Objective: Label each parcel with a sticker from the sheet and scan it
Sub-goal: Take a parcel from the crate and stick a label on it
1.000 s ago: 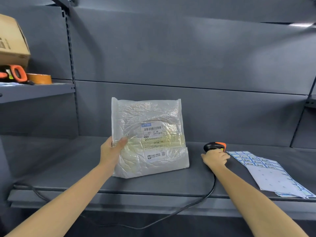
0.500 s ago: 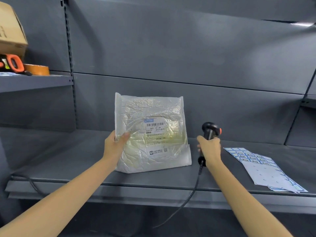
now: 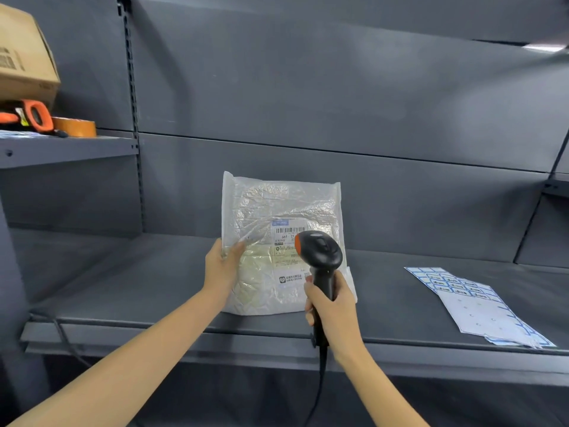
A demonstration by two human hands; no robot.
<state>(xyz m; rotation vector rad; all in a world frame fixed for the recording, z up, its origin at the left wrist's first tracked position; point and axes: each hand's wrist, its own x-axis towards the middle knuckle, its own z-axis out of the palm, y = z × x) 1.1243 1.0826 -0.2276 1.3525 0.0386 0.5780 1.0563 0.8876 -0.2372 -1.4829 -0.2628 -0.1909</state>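
Left grip: the left hand [image 3: 222, 266] is closed on the left edge of the parcel, thumb laid on its front face, fingers hidden behind it.
Right grip: the right hand [image 3: 331, 306] is wrapped around the handle of a black handheld barcode scanner with an orange trim [image 3: 320, 252]; the scanner head is raised in front of the parcel's printed label.
Parcel: a translucent white plastic mailer bag with pale contents [image 3: 277, 241] is held upright, its lower edge resting on the dark grey metal shelf [image 3: 138, 288], between the two grips.
Label: a white shipping label with a barcode [image 3: 286, 231] is seen on the parcel front, partly covered by the scanner head.
Cable: a black cord [image 3: 320, 374] hangs from the scanner handle below the right grip.
Sticker sheet: white sheets with blue-bordered stickers [image 3: 474, 306] lie flat on the shelf, well to the right of the right grip.
Upper shelf, far left of the left grip: a brown cardboard box [image 3: 24, 57], an orange-handled tool [image 3: 32, 115] and a roll of tan tape [image 3: 74, 127] are carried.
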